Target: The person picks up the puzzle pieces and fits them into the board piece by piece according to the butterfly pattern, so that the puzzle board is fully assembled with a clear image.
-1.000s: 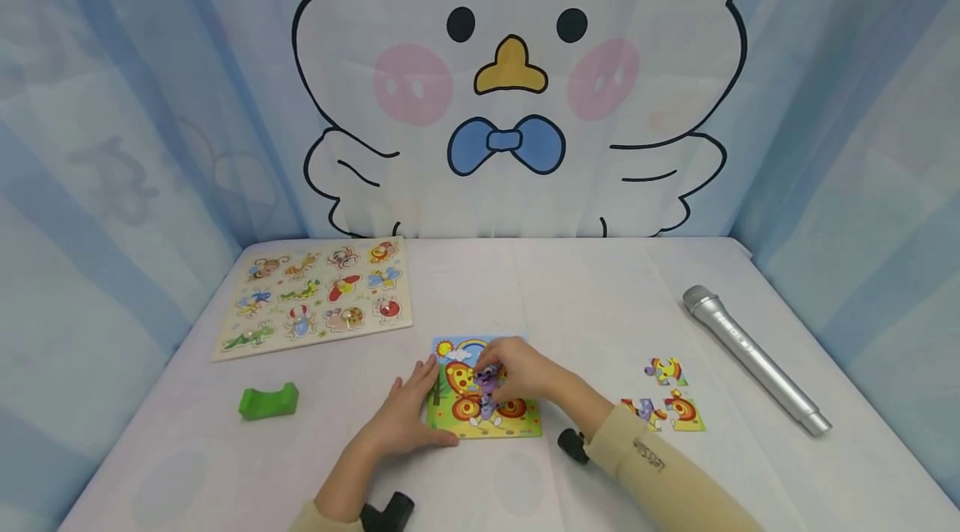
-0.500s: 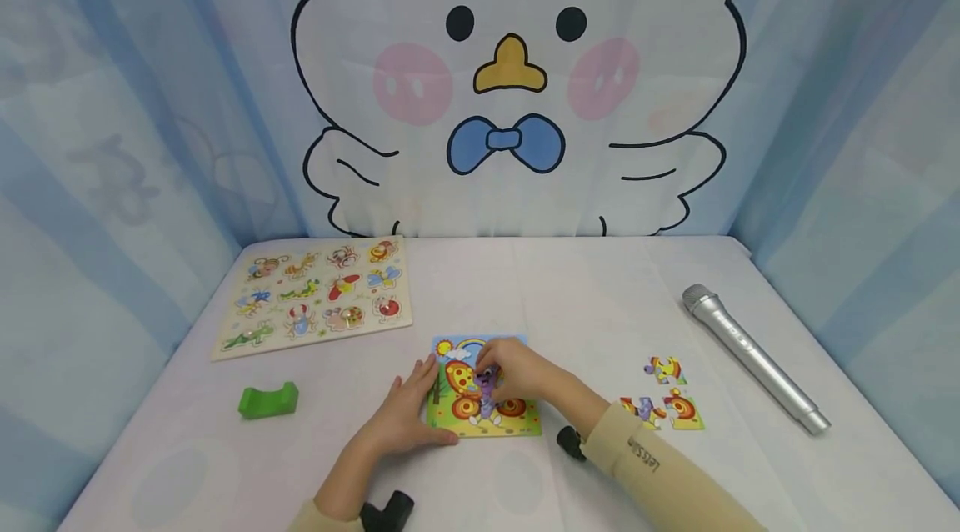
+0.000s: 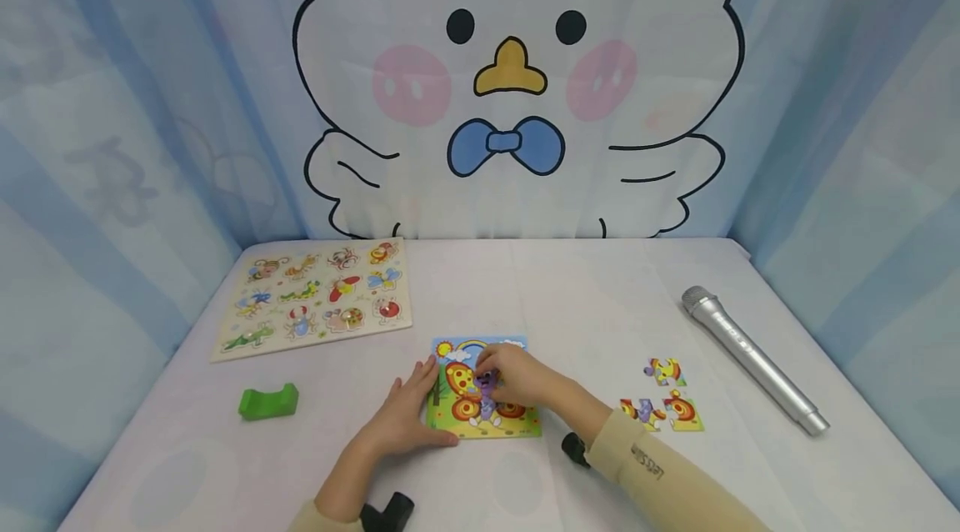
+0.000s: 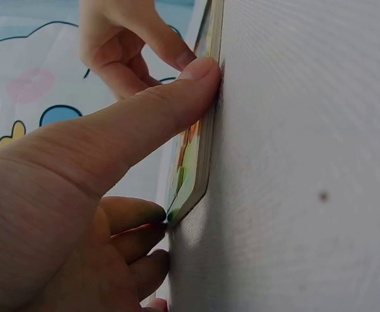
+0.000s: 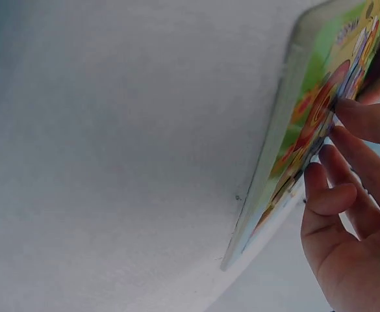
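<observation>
A square jigsaw board point(image 3: 517, 429) with a butterfly picture lies on the table in the head view. My left hand point(image 3: 405, 417) braces its near-left corner, fairly straight fingers along the left side and thumb at the front edge. In the left wrist view the thumb point(image 4: 170, 97) presses against the thick board edge. Over the middle of the picture, my right hand point(image 3: 517, 373) pinches a purple puzzle piece point(image 3: 486, 383) at the board's surface. In the right wrist view the right hand's curled fingertips point(image 5: 316, 174) meet the picture, and the piece is mostly hidden. The hand covers the board's upper right.
Several loose puzzle pieces point(image 3: 682, 411) lie to the right, beside a silver microphone point(image 3: 757, 361). A wooden insect puzzle board point(image 3: 315, 298) lies at the back left, with a green block point(image 3: 268, 402) in front of it. Printed curtains point(image 3: 510, 182) stand behind the table.
My right hand has shifted slightly down and toward me on the picture, with the purple piece turning a little under the fingers. The left hand has stayed put.
</observation>
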Action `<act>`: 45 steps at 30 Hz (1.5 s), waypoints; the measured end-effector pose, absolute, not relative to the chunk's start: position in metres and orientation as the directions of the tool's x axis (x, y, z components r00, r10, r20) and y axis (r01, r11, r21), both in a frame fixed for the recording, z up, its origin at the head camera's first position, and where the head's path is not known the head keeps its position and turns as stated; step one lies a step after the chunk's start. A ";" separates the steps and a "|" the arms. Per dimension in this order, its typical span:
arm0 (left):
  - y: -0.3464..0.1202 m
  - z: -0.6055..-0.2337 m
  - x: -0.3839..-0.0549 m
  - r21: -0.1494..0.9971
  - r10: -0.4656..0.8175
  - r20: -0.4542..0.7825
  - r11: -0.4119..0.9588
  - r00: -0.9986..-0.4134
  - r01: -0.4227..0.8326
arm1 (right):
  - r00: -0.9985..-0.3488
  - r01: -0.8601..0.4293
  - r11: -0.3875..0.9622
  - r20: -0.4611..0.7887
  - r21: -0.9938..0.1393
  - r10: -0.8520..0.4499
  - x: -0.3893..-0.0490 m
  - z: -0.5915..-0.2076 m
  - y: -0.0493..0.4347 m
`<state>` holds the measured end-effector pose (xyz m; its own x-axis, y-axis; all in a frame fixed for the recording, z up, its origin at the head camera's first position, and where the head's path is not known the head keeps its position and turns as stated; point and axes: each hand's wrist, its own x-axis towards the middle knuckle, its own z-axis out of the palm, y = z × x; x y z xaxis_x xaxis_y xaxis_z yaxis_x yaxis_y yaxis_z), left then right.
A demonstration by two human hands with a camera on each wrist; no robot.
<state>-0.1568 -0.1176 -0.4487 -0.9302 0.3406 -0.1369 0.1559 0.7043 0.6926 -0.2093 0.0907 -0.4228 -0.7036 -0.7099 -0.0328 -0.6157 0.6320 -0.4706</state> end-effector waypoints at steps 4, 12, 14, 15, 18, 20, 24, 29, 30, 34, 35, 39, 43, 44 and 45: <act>-0.117 -0.447 -0.157 0.694 0.343 -0.132 0.702 -0.930 0.160 | -0.692 -0.640 0.625 -0.019 -0.447 -0.722 -0.208 -0.422 0.091; -0.116 -0.447 -0.157 0.691 0.336 -0.137 0.707 -0.932 0.153 | -0.693 -0.632 0.624 -0.026 -0.460 -0.721 -0.207 -0.423 0.092; -0.116 -0.448 -0.157 0.687 0.337 -0.138 0.710 -0.931 0.155 | -0.693 -0.615 0.623 -0.046 -0.483 -0.720 -0.208 -0.422 0.093; -0.116 -0.448 -0.157 0.686 0.337 -0.136 0.711 -0.932 0.157 | -0.693 -0.602 0.620 -0.057 -0.502 -0.719 -0.209 -0.421 0.094; -0.117 -0.449 -0.157 0.681 0.338 -0.127 0.713 -0.933 0.166 | -0.706 -0.541 0.604 -0.075 -0.585 -0.704 -0.212 -0.418 0.097; -0.117 -0.449 -0.158 0.683 0.338 -0.123 0.711 -0.933 0.167 | -0.723 -0.506 0.581 -0.055 -0.638 -0.689 -0.213 -0.416 0.102; -0.116 -0.449 -0.158 0.687 0.338 -0.129 0.709 -0.932 0.162 | -0.746 -0.494 0.519 0.032 -0.697 -0.666 -0.210 -0.413 0.116; -0.115 -0.449 -0.156 0.684 0.329 -0.131 0.713 -0.935 0.155 | -0.770 -0.470 0.491 0.069 -0.733 -0.634 -0.201 -0.409 0.135; -0.115 -0.450 -0.156 0.683 0.327 -0.130 0.714 -0.936 0.154 | -0.777 -0.461 0.494 0.067 -0.737 -0.626 -0.199 -0.409 0.139; -0.115 -0.450 -0.156 0.681 0.326 -0.124 0.715 -0.937 0.158 | -0.797 -0.445 0.512 0.064 -0.734 -0.601 -0.192 -0.407 0.154; -0.115 -0.450 -0.156 0.681 0.326 -0.125 0.715 -0.937 0.158 | -0.800 -0.445 0.519 0.063 -0.730 -0.597 -0.190 -0.407 0.158; -0.115 -0.451 -0.156 0.685 0.324 -0.134 0.713 -0.937 0.149 | -0.821 -0.426 0.551 0.052 -0.718 -0.568 -0.186 -0.405 0.174; -0.115 -0.450 -0.155 0.685 0.322 -0.137 0.714 -0.937 0.145 | -0.849 -0.407 0.588 0.052 -0.699 -0.526 -0.184 -0.401 0.194; -0.115 -0.450 -0.155 0.685 0.323 -0.135 0.714 -0.937 0.147 | -0.855 -0.405 0.595 0.056 -0.694 -0.516 -0.183 -0.401 0.199; -0.115 -0.449 -0.155 0.685 0.324 -0.134 0.713 -0.936 0.149 | -0.861 -0.400 0.602 0.058 -0.691 -0.505 -0.182 -0.400 0.205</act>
<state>-0.1549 -0.1145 -0.4493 -0.9365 0.3242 -0.1339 0.1488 0.7130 0.6852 -0.1820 0.2053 -0.3999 -0.8611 -0.5051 0.0579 -0.3997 0.6020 -0.6913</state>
